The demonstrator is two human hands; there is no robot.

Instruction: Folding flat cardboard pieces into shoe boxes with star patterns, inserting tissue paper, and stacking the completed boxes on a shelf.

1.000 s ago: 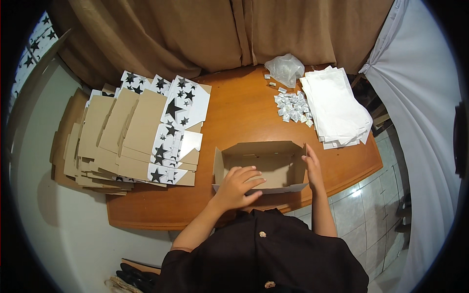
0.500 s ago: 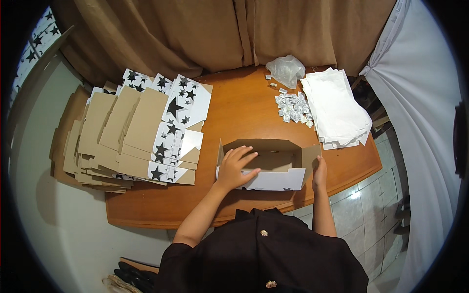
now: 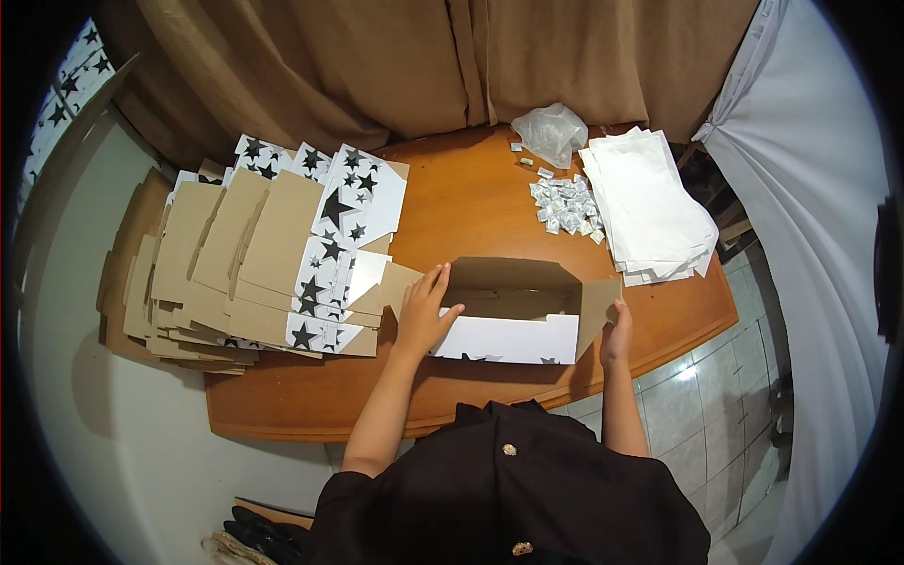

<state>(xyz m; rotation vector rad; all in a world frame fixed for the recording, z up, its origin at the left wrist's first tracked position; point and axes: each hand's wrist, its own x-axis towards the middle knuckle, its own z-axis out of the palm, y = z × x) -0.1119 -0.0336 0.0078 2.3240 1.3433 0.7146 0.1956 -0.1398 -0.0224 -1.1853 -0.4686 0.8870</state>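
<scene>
A cardboard box [image 3: 508,341], white with black stars outside and brown inside, stands on the table in front of me with its top open. Its side flaps spread outward, one to the left and one to the right. At the box's left end is my left hand [image 3: 424,318], fingers along the flap and thumb over the front panel's corner. My right hand [image 3: 617,336] pinches the outer edge of the right flap [image 3: 595,315]; some of its fingers are hidden behind the flap. Inside, the visible walls are bare brown cardboard.
Flat star-printed cardboard boxes [image 3: 282,221] are piled at the left of the wooden table [image 3: 452,202]. Small silvery packets [image 3: 567,205] lie at the back right, near a clear plastic bag [image 3: 551,134] and a stack of white sheets [image 3: 652,207]. Brown curtains hang behind.
My left hand has moved left from above the box to its left end. The left flap now spreads outward, and the box is tilted slightly differently. My right hand stays at the right flap.
</scene>
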